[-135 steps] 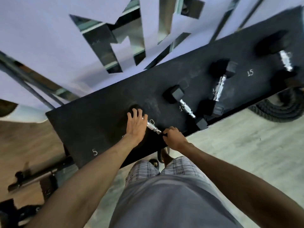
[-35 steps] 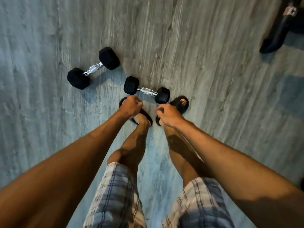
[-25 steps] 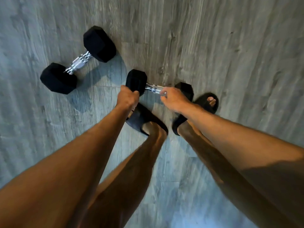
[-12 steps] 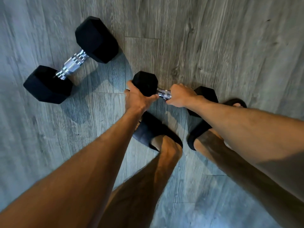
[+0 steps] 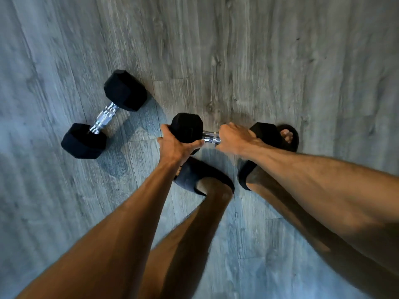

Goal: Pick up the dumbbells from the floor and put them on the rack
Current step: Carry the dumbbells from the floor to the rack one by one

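A small black hex dumbbell [image 5: 187,127] with a chrome handle is held just in front of my feet. My left hand [image 5: 174,145] cups its left head from below, fingers and thumb curled round it. My right hand [image 5: 234,137] grips the chrome handle, and the right head shows just beyond my wrist. A second, larger black hex dumbbell [image 5: 103,116] lies on the grey wood floor [image 5: 237,50] to the left, angled, apart from both hands. The rack is out of view.
My two feet in black slide sandals, the left sandal [image 5: 200,175] and the right sandal [image 5: 287,137], stand directly under and behind the held dumbbell. Grey plank flooring stretches all around.
Since five seconds ago I turned from the rack to the floor and bent down. Both hands took hold of the small dumbbell; in the last half second the view has pulled back slightly.
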Demonstrator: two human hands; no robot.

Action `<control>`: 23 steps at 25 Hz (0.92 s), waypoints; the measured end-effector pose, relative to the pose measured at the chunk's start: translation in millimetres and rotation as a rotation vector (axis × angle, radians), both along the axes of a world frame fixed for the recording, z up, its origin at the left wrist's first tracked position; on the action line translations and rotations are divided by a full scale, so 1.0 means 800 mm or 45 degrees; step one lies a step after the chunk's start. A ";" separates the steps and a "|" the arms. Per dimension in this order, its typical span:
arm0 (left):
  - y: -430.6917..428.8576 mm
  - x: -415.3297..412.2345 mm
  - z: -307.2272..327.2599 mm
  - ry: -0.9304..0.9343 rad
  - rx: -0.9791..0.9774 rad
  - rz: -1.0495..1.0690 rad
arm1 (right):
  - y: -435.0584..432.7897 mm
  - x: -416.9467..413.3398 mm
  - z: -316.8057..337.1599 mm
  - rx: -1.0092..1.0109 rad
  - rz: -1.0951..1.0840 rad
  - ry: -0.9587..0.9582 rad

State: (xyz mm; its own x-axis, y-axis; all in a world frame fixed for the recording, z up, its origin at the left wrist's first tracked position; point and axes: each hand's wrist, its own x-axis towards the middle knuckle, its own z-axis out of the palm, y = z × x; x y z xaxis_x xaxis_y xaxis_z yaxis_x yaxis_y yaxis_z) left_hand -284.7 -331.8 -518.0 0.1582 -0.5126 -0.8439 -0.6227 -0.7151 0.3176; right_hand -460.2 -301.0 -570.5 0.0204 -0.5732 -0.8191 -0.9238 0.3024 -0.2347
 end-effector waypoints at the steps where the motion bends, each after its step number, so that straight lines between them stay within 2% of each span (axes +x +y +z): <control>1: -0.001 -0.008 0.030 0.021 0.006 -0.032 | 0.005 -0.009 0.032 0.008 -0.025 0.002; 6: 0.002 -0.061 0.187 0.073 -0.016 -0.310 | 0.045 -0.060 0.197 0.006 -0.226 0.016; 11: 0.001 -0.123 0.350 0.115 -0.049 -0.735 | 0.099 -0.104 0.381 -0.010 -0.542 0.018; 16: 0.017 -0.185 0.501 0.210 -0.105 -1.010 | 0.158 -0.122 0.540 0.016 -0.842 0.037; 20: 0.043 -0.231 0.598 0.177 -0.115 -1.267 | 0.208 -0.139 0.624 0.083 -1.074 -0.016; 23: 0.065 -0.281 0.645 0.192 -0.152 -1.433 | 0.249 -0.176 0.681 0.152 -1.381 -0.127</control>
State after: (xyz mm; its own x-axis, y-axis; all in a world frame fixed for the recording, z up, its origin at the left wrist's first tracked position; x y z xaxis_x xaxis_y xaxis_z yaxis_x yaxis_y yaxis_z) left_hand -509.6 -279.8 -2.0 -0.5406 -0.3779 -0.7517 -0.8411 0.2646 0.4718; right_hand -600.9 -101.8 -25.4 -0.3779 -0.2431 -0.8934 -0.1311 0.9692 -0.2083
